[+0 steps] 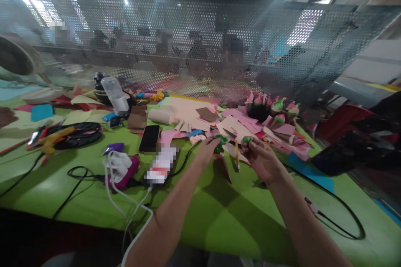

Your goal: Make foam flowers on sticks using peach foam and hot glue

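My left hand (209,152) is closed round a small brown cone (222,168) topped with a crumpled green piece (221,143), like a little ice-cream shape. The cone points down over the table. Just to the right, my right hand (262,157) pinches a small green scrap (246,139) between thumb and fingers. Between the two hands is a thin yellowish stick (237,157), perhaps a pencil or brush; I cannot tell whether a hand touches it. Behind my right hand stand several finished-looking cones (278,104) with pink and green swirled tops.
Pink and cream sheets (200,112) are heaped at the back against a perforated metal screen (175,49). Left of my arms lie a phone (149,138), a purple power strip (125,171) with white cables, a yellow glue gun (56,138) and bottles (115,93). A black cable (341,200) loops at right.
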Tool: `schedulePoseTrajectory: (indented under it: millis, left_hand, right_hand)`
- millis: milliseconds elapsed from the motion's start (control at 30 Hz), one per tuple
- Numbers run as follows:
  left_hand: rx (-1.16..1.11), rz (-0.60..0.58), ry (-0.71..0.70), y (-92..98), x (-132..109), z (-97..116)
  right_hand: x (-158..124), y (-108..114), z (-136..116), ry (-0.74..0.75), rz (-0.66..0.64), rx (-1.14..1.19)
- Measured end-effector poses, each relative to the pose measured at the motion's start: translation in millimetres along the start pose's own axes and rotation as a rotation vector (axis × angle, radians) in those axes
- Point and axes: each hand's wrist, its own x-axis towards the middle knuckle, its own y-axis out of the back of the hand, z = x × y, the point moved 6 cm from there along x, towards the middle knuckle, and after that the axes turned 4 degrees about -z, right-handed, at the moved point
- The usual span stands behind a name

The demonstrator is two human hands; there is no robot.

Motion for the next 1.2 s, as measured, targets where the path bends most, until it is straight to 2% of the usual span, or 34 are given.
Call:
schedulePoseTrajectory:
  millis: [167,333,567,800,1000,1100,1200]
  left_hand:
    - [0.296,0.123,-0.024,19.4,0,9]
    - [0.915,0.229,0.054,33.8,-5,21]
    - [1.198,0.234,0.122,40.0,-5,23]
    - [1.294,0.235,0.134,42.1,-5,21]
    - [1.278,0.202,0.103,41.6,-6,21]
    - [1.179,0.185,0.085,42.0,-4,20]
    - [0.954,0.147,0.000,40.0,0,19]
  right_hand:
    - [1,0,2,0.017,0.008,0.050]
    - [0,-1,3,0.021,0.037,0.012]
    - [1,4,-2,0.086,0.083,-0.039]
    - [1,4,-3,0.105,0.090,-0.079]
    - [0,4,-4,0.110,0.110,-0.075]
    - [0,1,-4,0.091,0.083,-0.116]
    - [0,0,-3,0.059,0.069,-0.173]
